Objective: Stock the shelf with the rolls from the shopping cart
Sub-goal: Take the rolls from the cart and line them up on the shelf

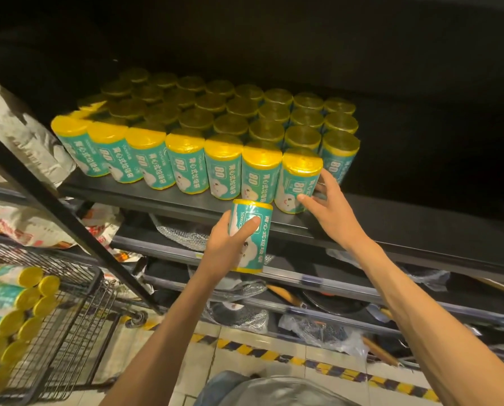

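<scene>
The dark shelf point(168, 197) is packed at twelve o'clock. Your left hand point(230, 244) grips a roll point(252, 234) below its edge; your right hand point(325, 206) pinches the end roll point(299, 183). Nudge it and neighbours may topple.

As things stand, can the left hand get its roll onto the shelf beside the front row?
Probably yes. The left hand holds its roll upright just below the shelf edge. The right hand grips the end roll of the front row; bare shelf lies right of it.
</scene>
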